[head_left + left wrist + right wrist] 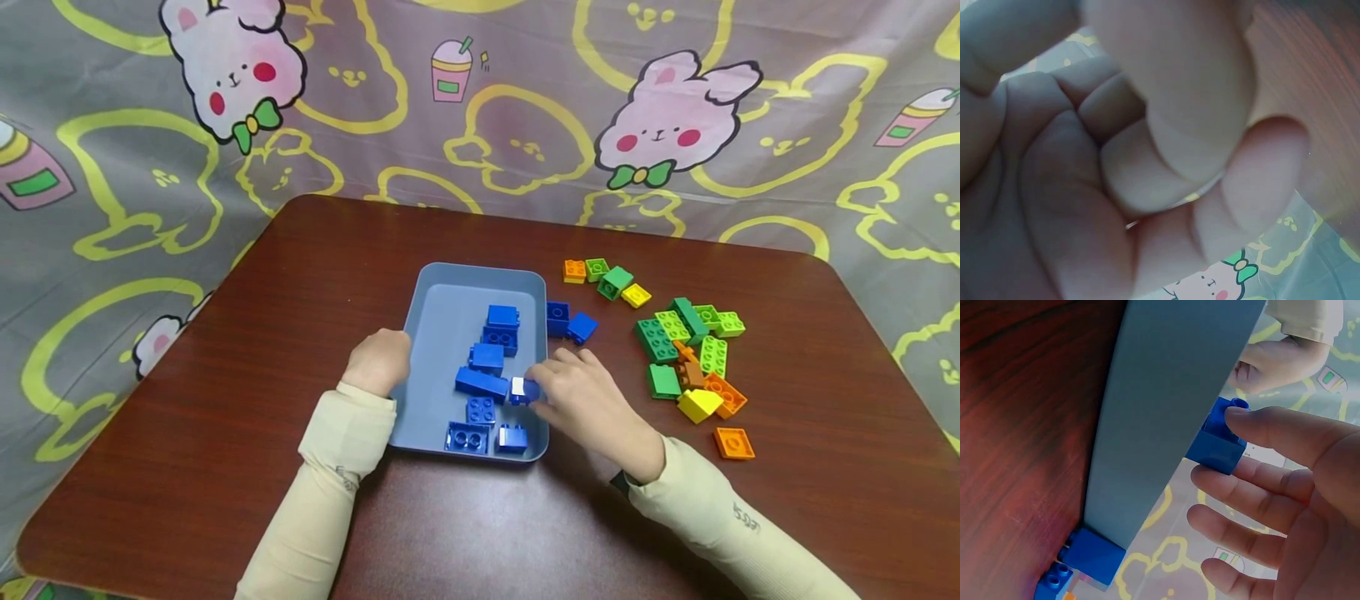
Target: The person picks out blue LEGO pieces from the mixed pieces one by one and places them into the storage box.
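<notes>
My right hand [588, 400] pinches a blue brick [527, 391] between thumb and index finger, over the right side of a grey-blue tray [435, 333]. In the right wrist view the held brick [1216, 444] shows above the tray's wall [1160, 394], the other fingers spread loosely. Several blue bricks lie in the tray, among them a long one [481, 384] and one with a white face [513, 438]. My left hand [378, 362] is beside the tray's left rim; its fingers [1141, 169] are loosely curled, with nothing seen between them. Whether it touches the rim I cannot tell.
Just outside the tray's right wall lie two blue bricks, one upturned [557, 315] and one tilted [582, 327]. Farther right are piled green bricks [656, 340], yellow [701, 406] and orange [733, 443] ones. A patterned cloth [525, 125] hangs behind the brown table [322, 275].
</notes>
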Available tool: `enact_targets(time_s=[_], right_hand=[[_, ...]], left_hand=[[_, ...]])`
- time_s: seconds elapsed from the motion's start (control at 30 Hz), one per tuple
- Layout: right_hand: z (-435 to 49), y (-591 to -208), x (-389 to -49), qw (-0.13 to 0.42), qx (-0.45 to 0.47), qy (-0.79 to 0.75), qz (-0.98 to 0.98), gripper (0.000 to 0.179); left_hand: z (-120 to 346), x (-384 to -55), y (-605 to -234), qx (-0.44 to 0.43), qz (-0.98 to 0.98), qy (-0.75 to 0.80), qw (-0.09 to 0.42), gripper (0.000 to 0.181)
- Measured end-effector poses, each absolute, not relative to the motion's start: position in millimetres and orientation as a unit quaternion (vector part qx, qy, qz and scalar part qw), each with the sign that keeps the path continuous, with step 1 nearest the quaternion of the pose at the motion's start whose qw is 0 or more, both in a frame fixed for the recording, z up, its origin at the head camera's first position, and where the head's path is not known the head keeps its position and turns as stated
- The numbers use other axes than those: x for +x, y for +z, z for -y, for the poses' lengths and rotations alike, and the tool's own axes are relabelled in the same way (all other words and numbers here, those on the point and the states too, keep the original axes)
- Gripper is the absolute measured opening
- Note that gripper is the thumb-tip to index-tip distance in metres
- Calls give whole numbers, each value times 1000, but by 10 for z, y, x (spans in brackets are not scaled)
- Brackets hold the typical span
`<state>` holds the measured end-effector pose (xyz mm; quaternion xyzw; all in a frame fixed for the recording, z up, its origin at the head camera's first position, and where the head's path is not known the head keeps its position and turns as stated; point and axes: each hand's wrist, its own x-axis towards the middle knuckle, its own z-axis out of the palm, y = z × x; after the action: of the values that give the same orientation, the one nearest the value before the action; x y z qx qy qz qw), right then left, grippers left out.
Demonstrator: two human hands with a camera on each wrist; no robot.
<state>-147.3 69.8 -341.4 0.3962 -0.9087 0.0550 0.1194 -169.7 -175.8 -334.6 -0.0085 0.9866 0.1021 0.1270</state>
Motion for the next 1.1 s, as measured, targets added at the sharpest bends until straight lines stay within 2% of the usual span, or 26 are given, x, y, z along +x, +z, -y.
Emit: enact_targets(time_s=[1.1], right_hand=[[-657,-3512,-1452,104,436,31,894,24]], left_hand=[[1760,-1689,-3342,-4,-988,103,116,23]])
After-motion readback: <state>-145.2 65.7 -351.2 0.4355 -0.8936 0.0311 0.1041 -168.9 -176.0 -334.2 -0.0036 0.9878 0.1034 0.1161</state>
